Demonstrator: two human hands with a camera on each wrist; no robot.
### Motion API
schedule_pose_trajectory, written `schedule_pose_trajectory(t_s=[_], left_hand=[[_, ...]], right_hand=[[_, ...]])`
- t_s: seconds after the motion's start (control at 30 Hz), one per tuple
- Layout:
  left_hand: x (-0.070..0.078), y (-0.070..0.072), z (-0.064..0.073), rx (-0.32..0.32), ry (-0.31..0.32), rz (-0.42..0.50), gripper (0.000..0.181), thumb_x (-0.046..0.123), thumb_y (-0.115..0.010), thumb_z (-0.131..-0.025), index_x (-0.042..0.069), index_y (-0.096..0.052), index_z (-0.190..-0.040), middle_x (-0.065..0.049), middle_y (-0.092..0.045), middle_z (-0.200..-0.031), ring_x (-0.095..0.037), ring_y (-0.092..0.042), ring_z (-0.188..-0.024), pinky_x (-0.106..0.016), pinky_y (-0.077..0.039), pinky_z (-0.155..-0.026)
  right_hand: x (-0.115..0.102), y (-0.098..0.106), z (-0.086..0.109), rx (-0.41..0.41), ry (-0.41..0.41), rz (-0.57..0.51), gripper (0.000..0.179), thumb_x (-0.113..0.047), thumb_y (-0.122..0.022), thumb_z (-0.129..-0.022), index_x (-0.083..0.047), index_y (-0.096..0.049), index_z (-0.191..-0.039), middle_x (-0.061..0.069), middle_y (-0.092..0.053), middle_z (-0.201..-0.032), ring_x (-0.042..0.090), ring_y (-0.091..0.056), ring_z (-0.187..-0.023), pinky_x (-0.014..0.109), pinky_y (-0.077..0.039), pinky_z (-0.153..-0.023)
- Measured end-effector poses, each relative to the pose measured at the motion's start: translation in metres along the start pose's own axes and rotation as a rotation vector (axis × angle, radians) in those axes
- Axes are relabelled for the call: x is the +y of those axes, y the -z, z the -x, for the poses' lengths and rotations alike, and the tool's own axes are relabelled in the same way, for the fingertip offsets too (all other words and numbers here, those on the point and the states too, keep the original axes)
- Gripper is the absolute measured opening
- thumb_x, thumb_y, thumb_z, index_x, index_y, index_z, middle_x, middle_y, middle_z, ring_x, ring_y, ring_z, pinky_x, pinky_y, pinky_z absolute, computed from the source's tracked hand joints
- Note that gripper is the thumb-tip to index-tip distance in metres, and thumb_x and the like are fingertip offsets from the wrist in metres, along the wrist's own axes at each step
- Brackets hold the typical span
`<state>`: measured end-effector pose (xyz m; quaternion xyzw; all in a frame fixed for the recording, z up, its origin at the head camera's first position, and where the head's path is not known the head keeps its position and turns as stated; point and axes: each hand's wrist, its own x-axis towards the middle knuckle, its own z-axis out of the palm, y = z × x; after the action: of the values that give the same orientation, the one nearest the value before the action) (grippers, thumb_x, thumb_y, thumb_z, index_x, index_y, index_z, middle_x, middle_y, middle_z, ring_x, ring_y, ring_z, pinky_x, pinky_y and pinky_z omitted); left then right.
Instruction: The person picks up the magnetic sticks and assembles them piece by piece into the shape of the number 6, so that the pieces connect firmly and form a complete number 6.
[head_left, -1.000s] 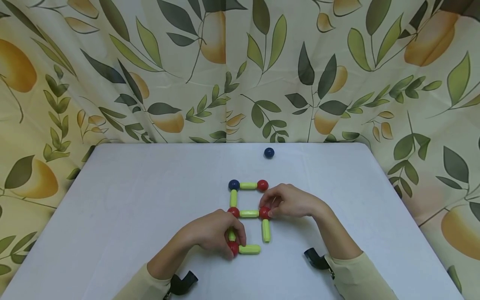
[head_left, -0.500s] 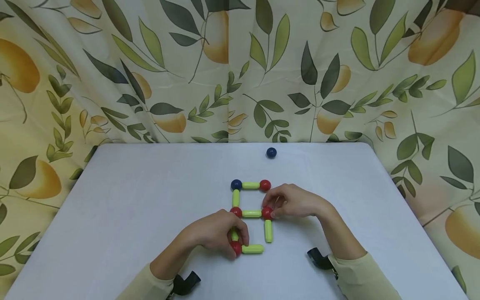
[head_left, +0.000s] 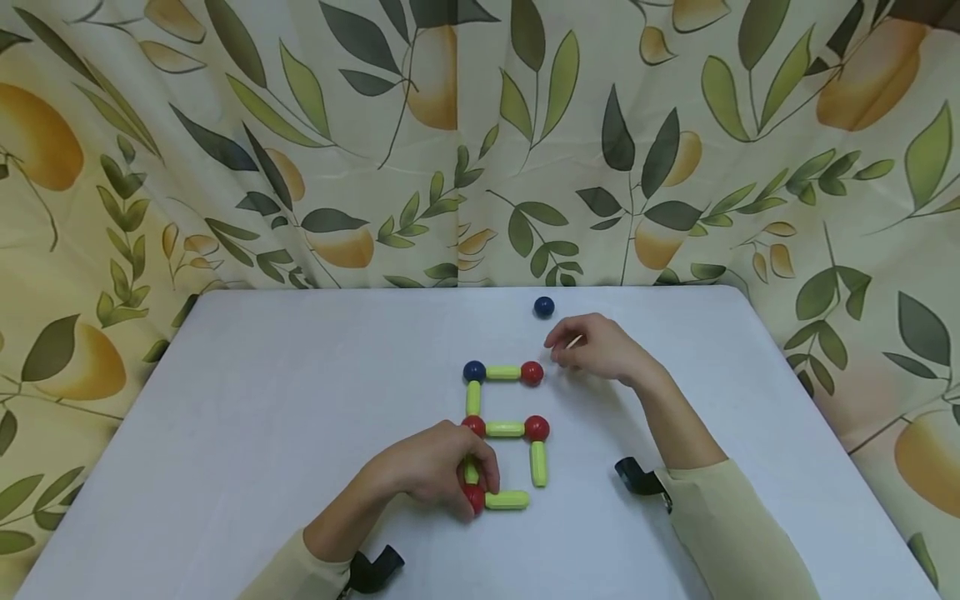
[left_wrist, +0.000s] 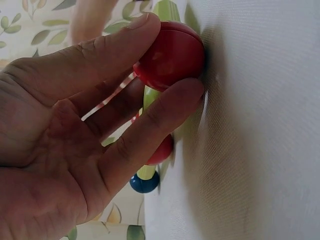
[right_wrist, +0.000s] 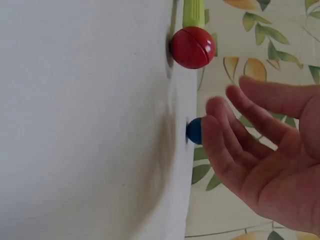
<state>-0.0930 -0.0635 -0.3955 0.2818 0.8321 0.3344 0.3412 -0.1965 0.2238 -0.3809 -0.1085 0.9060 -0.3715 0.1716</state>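
On the table lies a figure of red and blue balls joined by yellow-green rods. My left hand point(head_left: 438, 468) pinches the red ball point(left_wrist: 172, 55) at its near left corner between thumb and fingers, and partly covers the rod above it. From that ball a rod point(head_left: 507, 500) points right. Another rod point(head_left: 539, 464) hangs from the middle right red ball point(head_left: 536, 428). My right hand point(head_left: 600, 348), holding nothing, is over the table right of the far red ball point(head_left: 532, 372), fingers loosely bent. Beyond its fingertips sits a loose blue ball point(head_left: 543, 307).
The white table point(head_left: 300, 358) ends at a far edge just behind the loose blue ball. A leaf-and-fruit patterned curtain point(head_left: 420, 208) hangs behind it. Black wrist-camera mounts point(head_left: 639, 477) stick out from both sleeves.
My right hand has let go of the middle right red ball and moved away toward the loose blue ball. My left hand stays on its red ball.
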Motion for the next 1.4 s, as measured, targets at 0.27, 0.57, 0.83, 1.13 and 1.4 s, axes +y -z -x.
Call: schedule_pose_trajectory(t_s=[0.27,0.57,0.83,1.13,1.4], left_hand=[[0.000,-0.002,-0.001,0.001,-0.009,-0.010,0.030,0.005,-0.092,-0.075,0.026,-0.076,-0.090,0.013,-0.067,-0.086,-0.010,-0.059,-0.086,-0.023,-0.052,-0.071],[0.002,-0.003,-0.002,-0.011,-0.015,-0.002,0.030,0.004,-0.092,-0.074,0.025,-0.076,-0.089,0.012,-0.067,-0.085,-0.010,-0.059,-0.084,-0.023,-0.052,-0.069],[0.002,-0.002,-0.002,-0.015,-0.025,-0.016,0.029,0.006,-0.092,-0.075,0.025,-0.077,-0.090,0.013,-0.067,-0.085,-0.010,-0.059,-0.085,-0.023,-0.052,-0.070],[-0.001,0.001,-0.001,-0.004,-0.014,-0.012,0.029,0.006,-0.092,-0.074,0.026,-0.077,-0.089,0.012,-0.067,-0.085,-0.010,-0.059,-0.084,-0.023,-0.051,-0.070],[-0.002,0.000,0.000,-0.003,-0.001,0.004,0.029,0.007,-0.092,-0.075,0.026,-0.077,-0.090,0.011,-0.067,-0.086,-0.010,-0.059,-0.087,-0.024,-0.052,-0.070]], right_hand=[[-0.001,0.008,-0.035,0.225,-0.112,-0.004,0.033,-0.014,-0.066,-0.098,-0.004,-0.065,-0.130,0.021,-0.063,-0.124,0.036,-0.063,-0.104,0.035,-0.054,-0.083],[0.009,0.007,-0.055,0.191,-0.128,0.026,0.054,-0.006,-0.066,-0.093,-0.008,-0.057,-0.146,0.025,-0.051,-0.150,0.047,-0.043,-0.139,0.062,-0.040,-0.113],[0.016,0.006,-0.053,0.190,-0.110,0.031,0.036,-0.007,-0.071,-0.093,-0.003,-0.068,-0.129,0.024,-0.063,-0.131,0.040,-0.057,-0.120,0.048,-0.050,-0.099],[0.017,0.004,-0.039,0.144,-0.107,0.031,0.034,-0.007,-0.072,-0.094,-0.005,-0.069,-0.128,0.021,-0.065,-0.133,0.038,-0.062,-0.118,0.047,-0.054,-0.100],[0.018,0.000,-0.024,0.134,-0.073,0.005,0.036,-0.006,-0.072,-0.093,-0.005,-0.069,-0.129,0.021,-0.066,-0.135,0.038,-0.065,-0.116,0.047,-0.054,-0.100]])
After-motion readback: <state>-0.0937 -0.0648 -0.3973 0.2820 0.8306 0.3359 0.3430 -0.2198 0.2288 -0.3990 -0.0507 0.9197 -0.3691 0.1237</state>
